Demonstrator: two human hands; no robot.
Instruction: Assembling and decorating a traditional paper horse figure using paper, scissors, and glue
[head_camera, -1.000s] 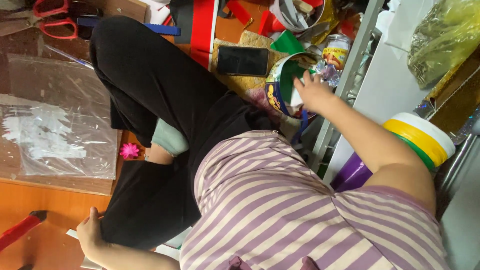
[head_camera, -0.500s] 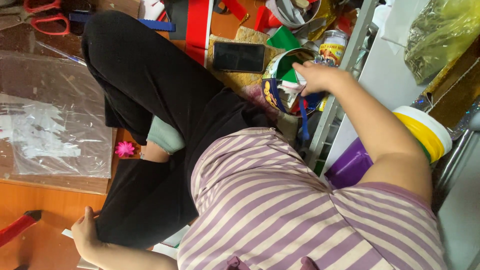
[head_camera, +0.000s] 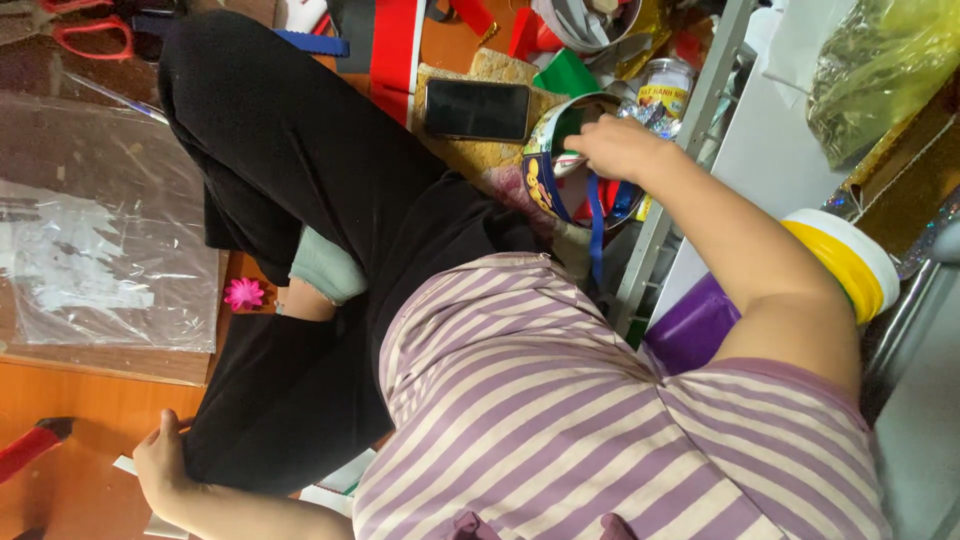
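At the far left a clear plastic sheet (head_camera: 95, 230) lies on the orange floor (head_camera: 60, 470), a small pink flower (head_camera: 243, 293) just beside its edge and red-handled scissors (head_camera: 85, 25) above it; a red tool handle (head_camera: 30, 447) pokes in low down. The left hand (head_camera: 165, 465) rests on the floor against the black trouser leg (head_camera: 290, 160), thumb up, the other fingers curled under so their grip cannot be told. Further right a dark phone (head_camera: 477, 109) lies on a gold glitter sheet (head_camera: 490, 155). The right hand (head_camera: 620, 148) hangs over the round tin (head_camera: 545, 170), fingers bent together and dipping past its rim among blue ribbon (head_camera: 597, 225) and red scraps; whether they pinch anything is hidden. A second ago that hand lay spread open, lower, at the tin's edge; it has since risen and curled inward. A glass jar (head_camera: 665, 90) stands just beyond the tin, a metal rack post (head_camera: 680, 170) runs beside the forearm, and a yellow-and-white tub (head_camera: 845, 260) sits at the elbow.
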